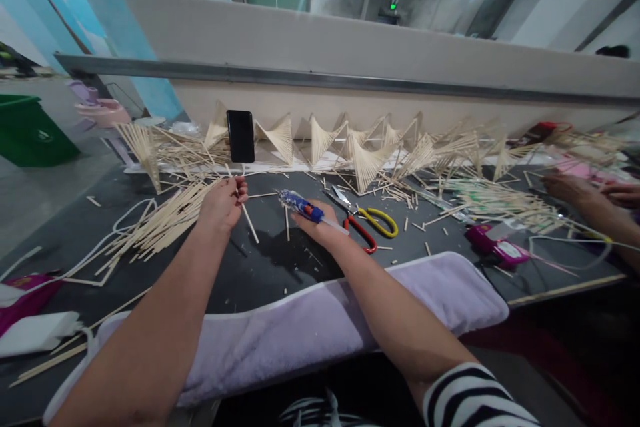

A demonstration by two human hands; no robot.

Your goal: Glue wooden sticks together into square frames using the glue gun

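My left hand (227, 201) is closed, pinching a thin wooden stick (250, 221) that slants down toward the table. In my right hand (316, 223) is a blue glue gun (303, 205), its nozzle pointing left toward the stick and a clear glue stick poking out behind. Another short stick (287, 223) lies just under the gun's tip. To the right of my right hand rest red-handled pliers (361, 235) and yellow-handled scissors (377, 221). A loose pile of long sticks (167, 220) spreads beside my left hand.
Twisted stick models (367, 163) line the back of the table, with a black phone (241, 137) upright among them. A lilac cushion (280, 340) lies along the front edge. Magenta devices with white cables (495, 247) sit at both sides. Another person's hands (575, 190) are at right.
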